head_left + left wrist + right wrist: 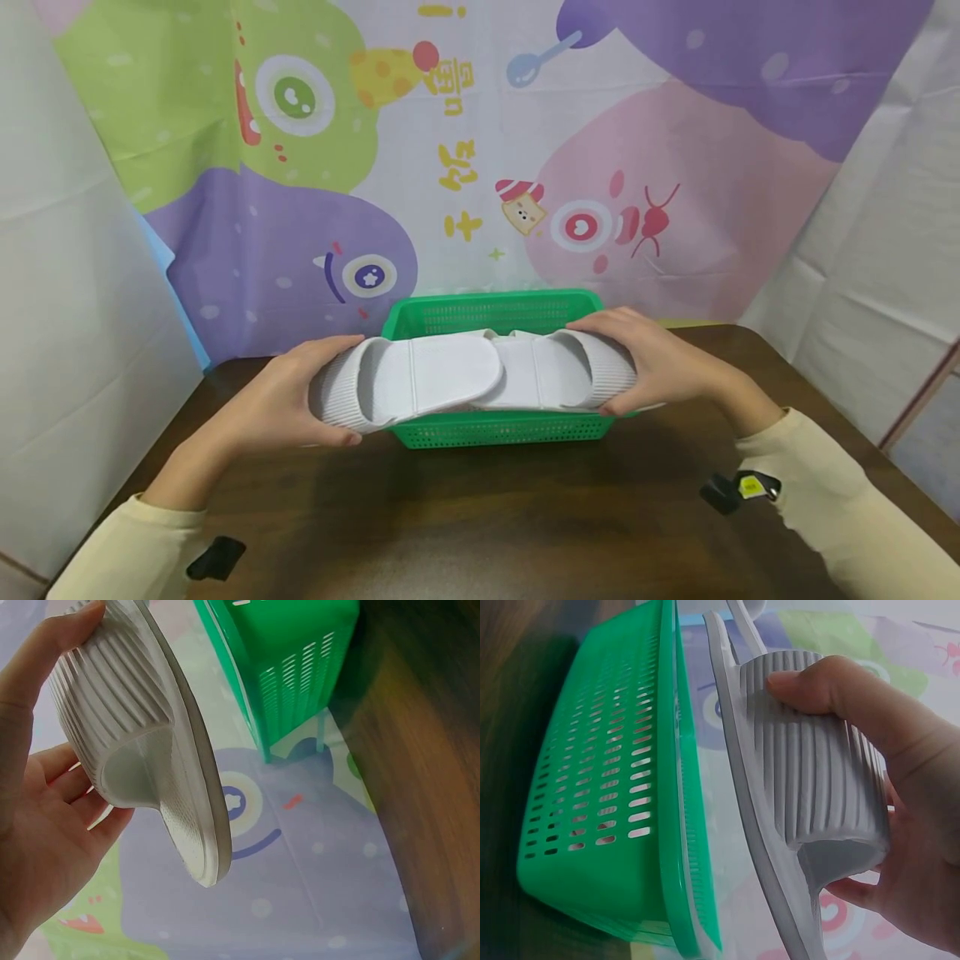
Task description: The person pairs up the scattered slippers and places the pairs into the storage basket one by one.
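Two white slide slippers with ribbed straps are held up over a green plastic basket (502, 430). My left hand (288, 396) grips the left slipper (453, 371) around its strap, thumb on the near side. The right slipper (517, 375) is gripped the same way by my right hand (648, 358). The slippers' heel ends overlap in the middle, the left one in front. In the left wrist view, fingers wrap the ribbed strap (112, 682). In the right wrist view, the thumb presses the other ribbed strap (810, 765) beside the basket. The basket's inside is mostly hidden by the slippers.
The basket stands on a dark brown wooden table (480, 517) near its far edge. Behind hangs a cloth (480, 167) printed with colourful cartoon monsters. Pale cloth walls (67, 292) flank the table on both sides.
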Demonstrator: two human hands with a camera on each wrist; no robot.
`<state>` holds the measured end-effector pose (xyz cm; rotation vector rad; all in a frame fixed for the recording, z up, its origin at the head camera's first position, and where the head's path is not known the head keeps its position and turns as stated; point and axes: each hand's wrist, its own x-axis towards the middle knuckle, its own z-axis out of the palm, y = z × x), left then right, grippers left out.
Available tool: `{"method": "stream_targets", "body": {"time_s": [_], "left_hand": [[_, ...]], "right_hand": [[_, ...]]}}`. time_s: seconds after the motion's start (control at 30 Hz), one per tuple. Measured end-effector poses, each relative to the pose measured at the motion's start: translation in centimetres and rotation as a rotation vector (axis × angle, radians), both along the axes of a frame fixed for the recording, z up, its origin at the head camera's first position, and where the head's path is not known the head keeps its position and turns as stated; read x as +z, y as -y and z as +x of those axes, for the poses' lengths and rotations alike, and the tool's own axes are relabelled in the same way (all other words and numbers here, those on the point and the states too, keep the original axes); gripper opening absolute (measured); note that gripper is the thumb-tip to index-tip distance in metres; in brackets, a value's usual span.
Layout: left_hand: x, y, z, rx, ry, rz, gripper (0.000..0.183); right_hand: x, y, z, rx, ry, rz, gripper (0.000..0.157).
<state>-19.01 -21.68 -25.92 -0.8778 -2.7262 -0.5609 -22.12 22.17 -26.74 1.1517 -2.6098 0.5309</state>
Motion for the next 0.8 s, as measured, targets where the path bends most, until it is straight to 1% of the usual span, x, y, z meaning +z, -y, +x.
{"method": "stream_targets", "body": {"time_s": [0.8], "left_hand": [[0.2,-0.3,-0.17,-0.017,-0.015,0.012,0.097]], "right_hand": [[-0.14,0.71,-0.09,0.022,0.004,-0.011,0.087]]}}
